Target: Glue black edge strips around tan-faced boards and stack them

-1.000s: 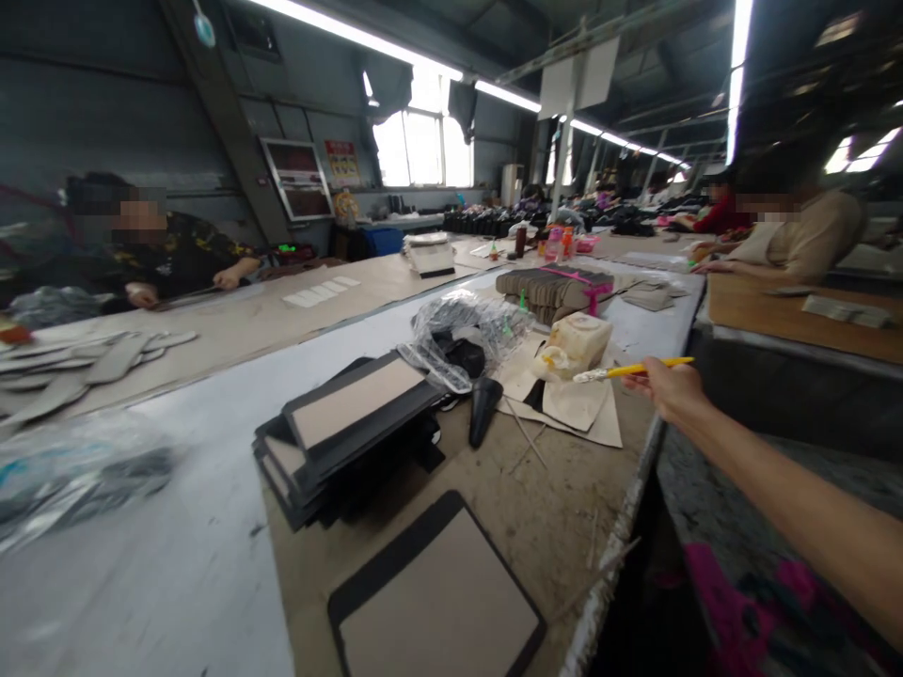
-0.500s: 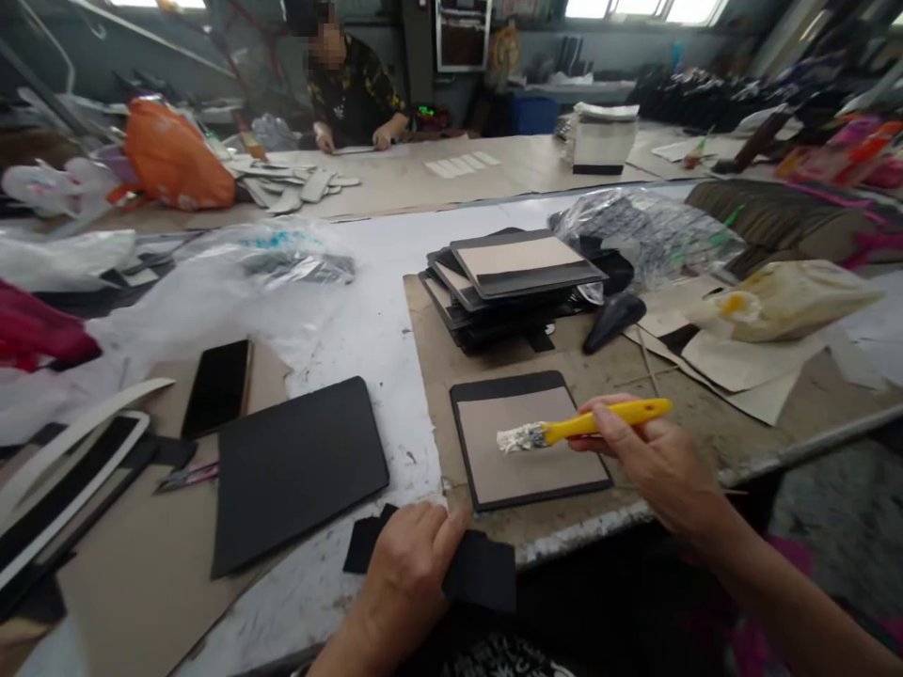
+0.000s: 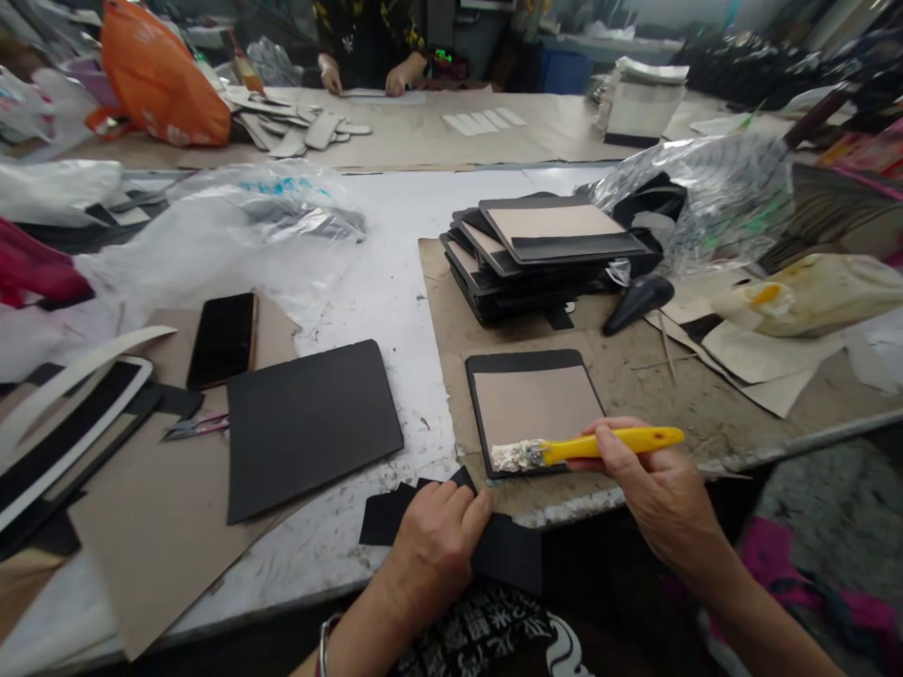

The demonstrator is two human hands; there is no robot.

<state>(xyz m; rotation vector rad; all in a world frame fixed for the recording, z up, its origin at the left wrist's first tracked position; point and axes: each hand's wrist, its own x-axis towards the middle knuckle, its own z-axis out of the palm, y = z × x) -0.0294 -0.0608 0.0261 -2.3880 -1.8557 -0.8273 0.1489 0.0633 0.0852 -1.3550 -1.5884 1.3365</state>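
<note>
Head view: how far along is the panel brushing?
Done, apparently: the stack of panels behind. In hand: right hand holds the brush at the near edge of one panel; left hand holds black pieces. Left: that panel's face looks bare, and the black sheet lies untouched.

Left hand [image 3: 437,541]: palm down, fingers bent, thumb out to the right; forearm enters from bottom centre. Right hand [image 3: 653,489]: closed around a brush [image 3: 607,442], thumb on top, knuckles up; bare forearm runs off lower right.
</note>
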